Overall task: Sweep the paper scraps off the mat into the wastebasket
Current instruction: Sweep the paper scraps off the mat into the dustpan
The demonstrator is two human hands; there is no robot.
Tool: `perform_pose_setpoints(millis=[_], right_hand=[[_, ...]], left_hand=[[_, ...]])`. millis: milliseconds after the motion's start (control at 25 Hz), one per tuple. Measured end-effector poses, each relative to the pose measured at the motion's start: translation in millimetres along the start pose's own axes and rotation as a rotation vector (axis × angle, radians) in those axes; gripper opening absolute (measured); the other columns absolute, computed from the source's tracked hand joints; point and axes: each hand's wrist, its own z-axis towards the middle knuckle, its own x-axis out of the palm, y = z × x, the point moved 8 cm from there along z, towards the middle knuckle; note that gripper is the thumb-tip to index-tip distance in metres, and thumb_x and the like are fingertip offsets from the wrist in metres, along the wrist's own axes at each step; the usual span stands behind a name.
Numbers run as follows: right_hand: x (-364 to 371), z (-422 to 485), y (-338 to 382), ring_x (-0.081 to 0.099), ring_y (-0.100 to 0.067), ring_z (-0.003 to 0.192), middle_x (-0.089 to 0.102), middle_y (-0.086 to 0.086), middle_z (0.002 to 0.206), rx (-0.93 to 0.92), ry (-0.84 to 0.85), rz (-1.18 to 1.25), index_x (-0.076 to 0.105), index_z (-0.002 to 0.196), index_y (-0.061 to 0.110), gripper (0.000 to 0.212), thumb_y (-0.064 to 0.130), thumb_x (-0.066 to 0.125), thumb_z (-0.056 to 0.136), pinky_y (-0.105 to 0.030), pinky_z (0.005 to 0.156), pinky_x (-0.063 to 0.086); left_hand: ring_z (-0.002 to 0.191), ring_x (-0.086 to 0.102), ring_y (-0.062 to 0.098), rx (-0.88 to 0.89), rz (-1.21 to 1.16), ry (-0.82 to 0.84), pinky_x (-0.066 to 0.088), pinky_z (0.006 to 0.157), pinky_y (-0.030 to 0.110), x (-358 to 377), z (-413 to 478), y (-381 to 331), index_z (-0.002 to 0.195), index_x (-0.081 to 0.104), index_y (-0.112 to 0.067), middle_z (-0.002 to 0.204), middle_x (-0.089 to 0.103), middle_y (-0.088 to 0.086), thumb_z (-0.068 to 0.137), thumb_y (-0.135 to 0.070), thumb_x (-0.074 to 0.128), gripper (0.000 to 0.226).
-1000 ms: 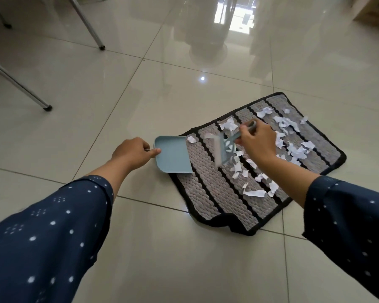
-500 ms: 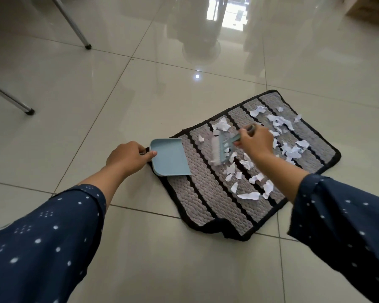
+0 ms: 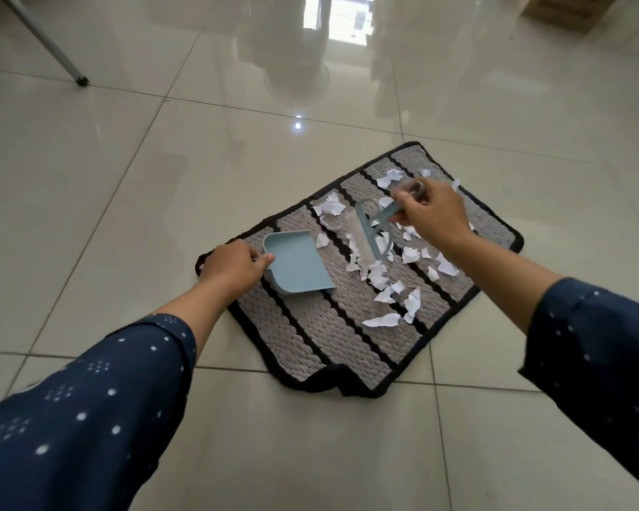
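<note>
A grey woven mat [image 3: 325, 326] with black stripes and a black border lies on the tiled floor. Several white paper scraps [image 3: 386, 289] are strewn over its middle and far end. My left hand [image 3: 233, 265] grips the handle of a light blue dustpan [image 3: 297, 265], which rests on the mat's left part with its open mouth facing the scraps. My right hand [image 3: 430, 215] holds a small blue hand brush [image 3: 366, 234] by the handle, bristles down on the mat among the scraps, just right of the dustpan. No wastebasket is in view.
Glossy beige floor tiles [image 3: 126, 160] surround the mat. A metal furniture leg [image 3: 45, 46] stands at the far left. A cardboard box [image 3: 561, 7] sits at the far right corner. The mat's near edge [image 3: 344, 387] is rumpled.
The dustpan has moved right, fully onto the mat. The brush has swept scraps toward the dustpan. The view has shifted, so the mat now sits nearer the centre.
</note>
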Motion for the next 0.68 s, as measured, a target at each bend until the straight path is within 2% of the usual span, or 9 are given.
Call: perform_pose_setpoints(millis=[80, 160, 280, 400, 480, 600, 680], right_hand=[[18.7, 22.4, 21.4, 0.064, -0.002, 0.064, 0.07, -0.001, 0.092, -0.142, 0.043, -0.142, 0.068, 0.106, 0.011, 0.014, 0.016, 0.058, 0.097, -0.02, 0.062, 0.058], [44.0, 41.2, 33.2, 0.055, 0.0, 0.059, 0.07, 0.001, 0.094, -0.243, 0.073, -0.287, 0.071, 0.109, 0.015, 0.018, 0.016, 0.058, 0.097, -0.013, 0.054, 0.044], [65.7, 66.7, 31.5, 0.057, -0.013, 0.072, 0.074, -0.006, 0.104, -0.268, 0.057, -0.423, 0.073, 0.113, 0.018, 0.024, 0.015, 0.056, 0.096, -0.023, 0.065, 0.042], [78.5, 68.0, 25.7, 0.057, -0.017, 0.067, 0.074, -0.01, 0.099, -0.31, 0.171, -0.498, 0.074, 0.112, 0.016, 0.025, 0.01, 0.056, 0.095, -0.026, 0.062, 0.045], [79.0, 50.9, 26.7, 0.057, -0.019, 0.061, 0.074, -0.008, 0.089, -0.401, 0.274, -0.563, 0.074, 0.109, 0.015, 0.023, 0.01, 0.055, 0.096, -0.027, 0.059, 0.047], [64.9, 14.3, 26.4, 0.062, -0.017, 0.054, 0.074, 0.0, 0.083, -0.513, 0.411, -0.571, 0.074, 0.106, 0.014, 0.022, 0.007, 0.056, 0.095, -0.02, 0.052, 0.043], [40.2, 6.8, 23.4, 0.068, -0.022, 0.06, 0.073, 0.003, 0.088, -0.508, 0.361, -0.494, 0.073, 0.106, 0.011, 0.021, 0.005, 0.056, 0.094, -0.026, 0.055, 0.053]], left_hand=[[0.062, 0.058, 0.022, -0.034, -0.006, -0.012, 0.037, 0.054, 0.03, 0.5, 2.3, -4.0, 0.075, 0.068, -0.009, 0.069, 0.067, 0.008, 0.093, -0.047, 0.052, 0.046], [0.06, 0.054, 0.022, -0.059, -0.011, -0.023, 0.034, 0.051, 0.029, -0.7, 6.4, -7.2, 0.073, 0.065, -0.01, 0.068, 0.065, 0.007, 0.093, -0.047, 0.053, 0.043], [0.063, 0.056, 0.022, -0.075, -0.045, -0.047, 0.036, 0.053, 0.03, -3.0, 14.7, -10.2, 0.073, 0.062, -0.011, 0.077, 0.068, 0.007, 0.092, -0.046, 0.055, 0.041], [0.076, 0.06, 0.026, -0.09, -0.06, -0.058, 0.038, 0.059, 0.03, -0.7, 16.8, -5.1, 0.096, 0.072, -0.014, 0.093, 0.072, 0.01, 0.093, -0.046, 0.054, 0.037], [0.084, 0.063, 0.029, -0.074, -0.057, -0.059, 0.038, 0.062, 0.03, 2.2, 17.4, -5.0, 0.101, 0.073, -0.014, 0.098, 0.073, 0.01, 0.093, -0.047, 0.054, 0.039], [0.088, 0.063, 0.024, -0.029, -0.072, -0.053, 0.044, 0.068, 0.031, 4.0, 21.0, -9.2, 0.102, 0.074, -0.019, 0.099, 0.074, 0.004, 0.092, -0.049, 0.054, 0.038], [0.085, 0.062, 0.022, 0.0, -0.084, -0.034, 0.045, 0.069, 0.031, 6.8, 23.5, -14.4, 0.094, 0.075, -0.019, 0.095, 0.073, 0.002, 0.093, -0.049, 0.054, 0.037]])
